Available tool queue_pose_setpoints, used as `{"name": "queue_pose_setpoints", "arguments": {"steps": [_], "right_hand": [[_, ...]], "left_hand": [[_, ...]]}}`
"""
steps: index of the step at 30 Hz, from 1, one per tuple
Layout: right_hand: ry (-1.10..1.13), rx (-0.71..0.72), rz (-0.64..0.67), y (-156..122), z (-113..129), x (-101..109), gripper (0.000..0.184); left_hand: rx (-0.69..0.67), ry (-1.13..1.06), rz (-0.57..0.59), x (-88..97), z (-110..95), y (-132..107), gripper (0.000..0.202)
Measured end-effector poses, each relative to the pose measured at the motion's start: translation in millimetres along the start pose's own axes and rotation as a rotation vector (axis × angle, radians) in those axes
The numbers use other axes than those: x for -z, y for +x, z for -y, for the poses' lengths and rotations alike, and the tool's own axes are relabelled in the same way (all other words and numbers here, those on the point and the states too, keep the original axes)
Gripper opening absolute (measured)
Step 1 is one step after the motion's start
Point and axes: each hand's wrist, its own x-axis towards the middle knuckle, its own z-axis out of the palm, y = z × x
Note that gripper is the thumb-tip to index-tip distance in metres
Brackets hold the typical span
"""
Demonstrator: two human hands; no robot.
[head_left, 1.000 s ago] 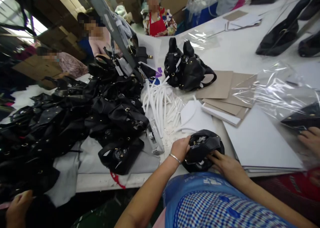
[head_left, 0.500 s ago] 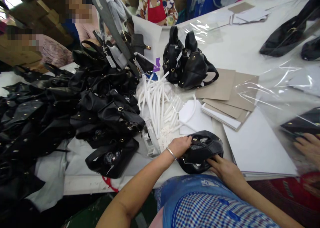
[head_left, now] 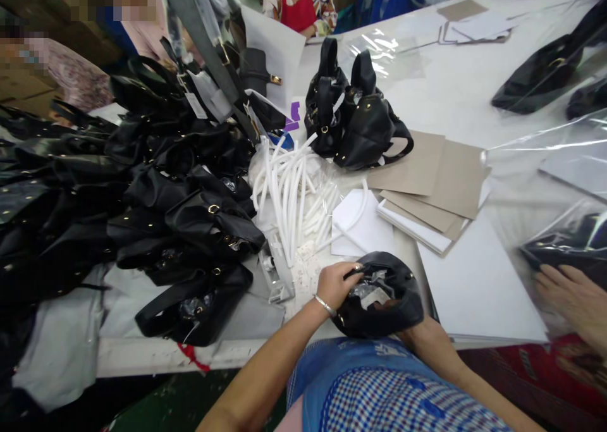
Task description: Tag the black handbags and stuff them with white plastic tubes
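Note:
A black handbag (head_left: 403, 293) lies at the table's front edge, close to my apron, its opening facing up. Clear plastic wrapping and a whitish piece show inside it. My left hand (head_left: 336, 285) is closed on the bag's rim at its left side; a bracelet circles that wrist. At the bag's lower right, my right hand (head_left: 422, 336) goes behind or into the bag. Its fingers are mostly hidden, though a skin-coloured patch shows within the opening. White tubes (head_left: 289, 198) lie in a loose bundle just beyond, beside a white sheet (head_left: 365, 226).
Many black handbags (head_left: 194, 305) are heaped on the left. Two more bags (head_left: 367, 131) stand beyond the tubes. Brown cardboard sheets (head_left: 455, 179) and white sheets (head_left: 478, 286) lie to the right. Another person's hand (head_left: 569, 299) touches a plastic-wrapped bag at far right.
The handbag's opening has widened and shows more of the plastic inside. My right hand's fingers, visible at the bag's edge before, have gone mostly out of sight. The view has shifted slightly.

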Motion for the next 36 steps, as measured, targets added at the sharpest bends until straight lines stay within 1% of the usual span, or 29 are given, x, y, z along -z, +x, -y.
{"name": "queue_pose_setpoints", "arguments": {"steps": [1,3,5,8,10,12,15,18,20,23,25,27,29,32,34,36], "right_hand": [[0.026,-0.012,-0.001,-1.5,-1.0,-0.9,0.034],[0.072,-0.029,0.016,-4.2,-2.9,-2.9,0.041],[0.094,-0.038,0.025,-6.8,-4.9,-6.5,0.042],[0.065,-0.041,0.002,-10.6,-8.2,-15.0,0.035],[0.013,-0.025,-0.024,-12.5,-9.9,-20.5,0.030],[-0.036,-0.017,-0.049,-12.9,-10.7,-23.2,0.026],[-0.081,-0.025,-0.059,-9.6,-9.5,-20.9,0.024],[-0.111,-0.015,-0.068,-2.7,-6.0,-14.3,0.025],[-0.105,-0.011,-0.088,2.2,-3.6,-10.3,0.027],[-0.063,-0.007,-0.114,7.2,-1.5,-7.6,0.032],[-0.043,-0.012,-0.135,8.8,-1.0,-8.0,0.036],[-0.028,-0.034,-0.154,9.5,-0.3,-9.3,0.036],[-0.006,-0.067,-0.158,10.2,1.1,-10.8,0.033],[0.057,-0.090,-0.172,12.1,3.6,-12.9,0.027],[0.093,-0.092,-0.184,14.0,4.6,-13.8,0.026],[0.118,-0.108,-0.186,16.3,5.1,-14.0,0.024]], "left_hand": [[0.015,-0.060,-0.020,-2.3,-1.8,-6.4,0.021],[-0.001,-0.105,-0.012,-6.0,-9.1,-16.9,0.019],[-0.035,-0.077,0.038,-6.6,-17.0,-21.8,0.028],[-0.048,-0.025,0.135,1.3,-21.9,-19.6,0.037],[-0.059,-0.048,0.200,9.9,-20.8,-15.5,0.035],[-0.032,-0.104,0.229,17.3,-19.2,-11.3,0.034],[0.098,-0.193,0.225,20.3,-18.4,-5.3,0.029],[0.229,-0.253,0.217,13.5,-16.9,-0.8,0.030],[0.267,-0.248,0.191,6.6,-14.8,0.3,0.032],[0.240,-0.170,0.161,-1.0,-12.3,0.0,0.043],[0.208,-0.078,0.145,-2.9,-12.3,-0.2,0.043],[0.192,0.020,0.118,-3.3,-12.9,0.0,0.041],[0.189,0.077,0.101,-3.7,-13.0,0.2,0.038],[0.171,0.101,0.075,-5.7,-10.7,0.3,0.033],[0.140,0.119,0.054,-7.4,-8.6,0.7,0.030],[0.103,0.147,0.057,-8.2,-7.6,1.4,0.026]]}}
